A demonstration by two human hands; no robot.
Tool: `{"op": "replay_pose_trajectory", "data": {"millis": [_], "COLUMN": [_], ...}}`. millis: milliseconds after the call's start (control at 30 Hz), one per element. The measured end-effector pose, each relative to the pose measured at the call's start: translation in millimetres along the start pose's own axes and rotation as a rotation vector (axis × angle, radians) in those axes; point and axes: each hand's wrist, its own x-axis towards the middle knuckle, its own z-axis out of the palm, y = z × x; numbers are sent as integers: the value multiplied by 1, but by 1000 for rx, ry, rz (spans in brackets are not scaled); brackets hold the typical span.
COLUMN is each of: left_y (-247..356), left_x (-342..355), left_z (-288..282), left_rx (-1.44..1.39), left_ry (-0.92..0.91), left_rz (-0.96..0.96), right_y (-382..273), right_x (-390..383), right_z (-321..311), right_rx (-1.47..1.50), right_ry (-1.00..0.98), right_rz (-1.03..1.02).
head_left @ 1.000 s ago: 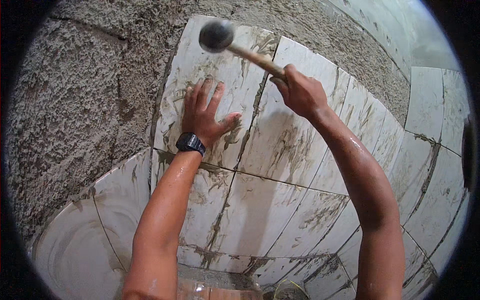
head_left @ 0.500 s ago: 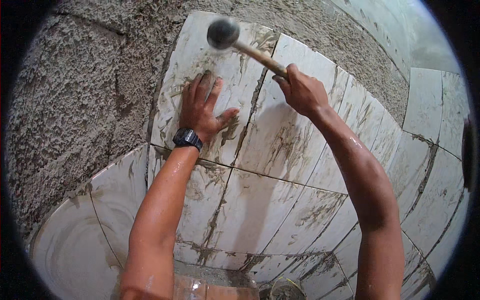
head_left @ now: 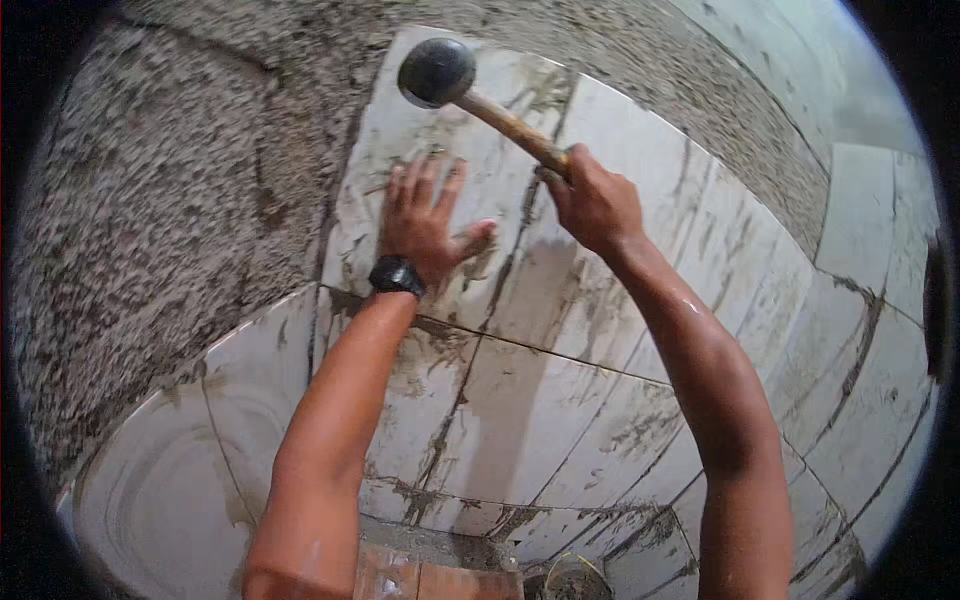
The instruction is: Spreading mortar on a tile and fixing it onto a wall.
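My left hand, with a black watch at the wrist, lies spread on a mud-smeared white tile at the upper left of the tiled section. My right hand grips the wooden handle of a black-headed rubber mallet. The mallet's head is over that same tile, above my left fingertips; whether it touches the tile I cannot tell. Dark, smeared joints separate this tile from its neighbours.
Rough grey render borders the tiles at left and top. More white tiles curve away at lower left, others at right. Reddish-brown slabs and a bucket with a yellow handle show at the bottom edge.
The view has shifted slightly and blurred. My right hand and the mallet have moved a little left relative to the tiles. My left hand stays spread on the same tile.
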Motion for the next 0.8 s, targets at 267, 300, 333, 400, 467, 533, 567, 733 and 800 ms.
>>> {"op": "replay_pose_trajectory", "data": {"millis": [267, 300, 333, 400, 467, 533, 567, 733, 800], "left_y": [1, 0, 0, -4, -5, -6, -6, -1, -2], "left_x": [2, 1, 0, -2, -4, -3, -3, -4, -2], "left_z": [6, 7, 8, 9, 11, 12, 11, 10, 11], "left_rx": [-88, -80, -74, -68, -47, -41, -43, -71, -54], "left_ry": [95, 92, 91, 70, 74, 64, 63, 58, 60], "left_rz": [1, -8, -5, -2, -6, -12, -13, -18, -18], "right_y": [-28, -29, -33, -39, -43, -51, -49, -39, -42], "right_x": [0, 1, 2, 3, 12, 19, 21, 17, 21], "right_z": [-9, -6, -1, 9, 11, 7, 9, 7, 6], "right_rx": [-6, 16, 23, 38, 3, -2, -3, -34, -82], "right_ry": [2, 20, 16, -16, -67, -107, -109, -79, -125], "right_rz": [-165, -184, -190, -170, -115, -48, -48, -114, -88]}}
